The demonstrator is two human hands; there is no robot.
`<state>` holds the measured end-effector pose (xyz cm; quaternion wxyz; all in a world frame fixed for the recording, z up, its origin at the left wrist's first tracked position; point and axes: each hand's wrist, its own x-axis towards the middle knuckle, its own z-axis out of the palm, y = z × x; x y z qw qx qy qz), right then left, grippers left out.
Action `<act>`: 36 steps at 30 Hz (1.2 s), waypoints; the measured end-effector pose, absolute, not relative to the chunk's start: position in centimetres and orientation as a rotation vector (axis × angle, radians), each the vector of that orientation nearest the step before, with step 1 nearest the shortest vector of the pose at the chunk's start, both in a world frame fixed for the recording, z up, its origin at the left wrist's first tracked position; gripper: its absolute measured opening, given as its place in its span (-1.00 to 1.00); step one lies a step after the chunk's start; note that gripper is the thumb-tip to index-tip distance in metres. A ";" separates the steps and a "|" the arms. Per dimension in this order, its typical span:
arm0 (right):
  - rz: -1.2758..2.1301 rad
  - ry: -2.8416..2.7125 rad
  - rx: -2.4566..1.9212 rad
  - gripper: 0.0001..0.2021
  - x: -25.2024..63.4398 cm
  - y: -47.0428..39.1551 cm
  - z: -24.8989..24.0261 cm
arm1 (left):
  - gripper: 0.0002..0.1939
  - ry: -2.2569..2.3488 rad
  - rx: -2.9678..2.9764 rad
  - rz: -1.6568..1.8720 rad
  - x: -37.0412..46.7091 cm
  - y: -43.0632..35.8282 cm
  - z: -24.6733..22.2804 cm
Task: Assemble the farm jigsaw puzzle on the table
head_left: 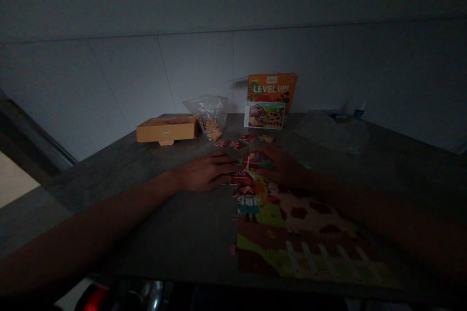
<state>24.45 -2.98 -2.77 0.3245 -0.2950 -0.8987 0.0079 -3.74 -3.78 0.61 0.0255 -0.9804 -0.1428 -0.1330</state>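
A partly joined farm jigsaw puzzle [270,233] lies on the table, showing a spotted cow, a white fence, a farmer and part of a red barn. My left hand [209,171] rests palm down at the puzzle's upper left edge, fingers stretched out and touching the barn pieces [241,173]. Over the puzzle's top edge is my right hand [280,165], its thumb and fingers apart around colourful puzzle pieces [255,158]. Dim light hides whether it pinches any of them. Several loose puzzle pieces [239,145] lie just beyond my hands.
An orange "LEVEL UP!" box [272,88] stands against the wall, a reference picture [264,115] leaning on it. Left of these are a clear bag of pieces [211,124] and an open cardboard box [166,131]. Clear plastic wrap [332,131] and a small bottle [359,111] are at right.
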 end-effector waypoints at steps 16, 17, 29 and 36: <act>-0.064 -2.434 -0.482 -0.64 24.0 -4.2 -1.8 | -0.38 -0.398 -3.020 -0.403 -4.7 -3.1 0.4; -0.063 -2.433 -0.477 -0.64 23.9 -4.2 -1.8 | -0.36 -0.397 -3.021 -0.394 -4.8 -3.0 0.4; -0.063 -2.453 -0.429 -0.65 24.0 -4.2 -2.0 | -0.33 -0.361 -3.064 -0.396 -4.3 -3.5 0.8; -0.076 -2.467 -0.389 -0.66 23.9 -4.4 -1.7 | -0.31 -0.377 -3.075 -0.404 -4.4 -3.6 0.9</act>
